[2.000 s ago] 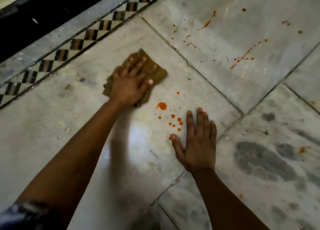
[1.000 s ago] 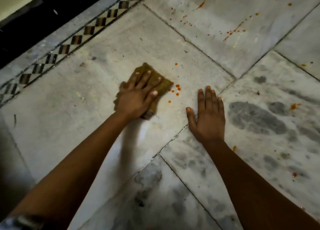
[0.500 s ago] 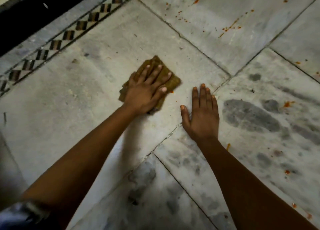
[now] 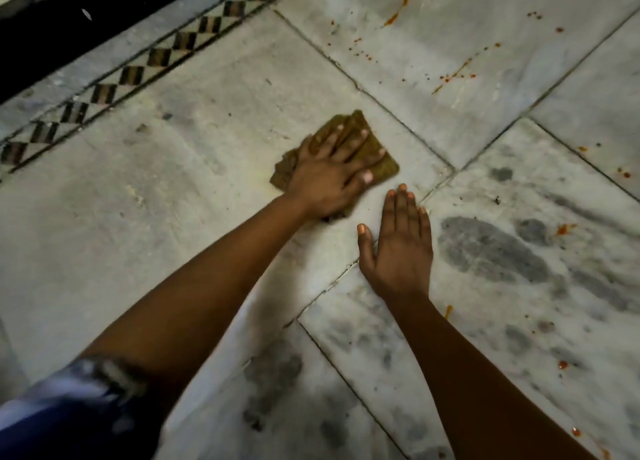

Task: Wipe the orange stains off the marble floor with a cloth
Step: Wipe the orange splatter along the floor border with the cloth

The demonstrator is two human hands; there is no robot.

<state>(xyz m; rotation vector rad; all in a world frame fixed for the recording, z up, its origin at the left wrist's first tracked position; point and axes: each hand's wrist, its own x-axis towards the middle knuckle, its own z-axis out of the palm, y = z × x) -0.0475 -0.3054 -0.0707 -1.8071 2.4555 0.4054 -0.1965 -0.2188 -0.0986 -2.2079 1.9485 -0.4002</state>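
Our left hand (image 4: 329, 174) presses a folded cloth (image 4: 379, 163) flat on the marble floor (image 4: 173, 189), fingers spread to bear down evenly. Our right hand (image 4: 401, 248) lies flat just beside it, fingers together, likely propping our weight. Orange stains (image 4: 450, 77) dot the slab beyond a grout line, well apart, with open floor to reach them; a patterned border (image 4: 131, 75) runs far left
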